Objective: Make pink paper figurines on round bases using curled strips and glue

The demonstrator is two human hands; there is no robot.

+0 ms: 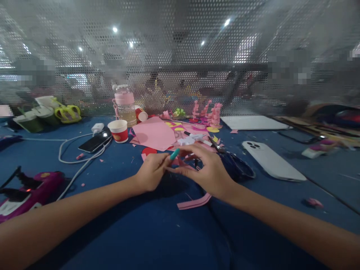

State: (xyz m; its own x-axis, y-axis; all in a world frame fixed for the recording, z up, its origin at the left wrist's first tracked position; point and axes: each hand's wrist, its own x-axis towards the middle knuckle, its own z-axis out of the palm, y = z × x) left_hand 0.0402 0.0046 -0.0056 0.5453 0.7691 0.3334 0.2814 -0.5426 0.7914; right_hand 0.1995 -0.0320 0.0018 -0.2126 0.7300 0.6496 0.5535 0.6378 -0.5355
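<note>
Teal pen [174,153] pokes from both hands [180,170], its body hidden.

teal pen [174,153] | tilted | pinched above pink paper strip [194,203]

A single head-worn camera is looking forward and down across a blue table [118,240], sitting close above the near edge. Both forearms are entering from the bottom corners and converging at frame centre, where the left hand [152,172] and right hand [208,170] are meeting at close range. The view is facing a perforated metal screen [180,56] that is closing off the far side of the table. Wide-angle distortion is bending the edges. No second view is sharing the scene.
</note>
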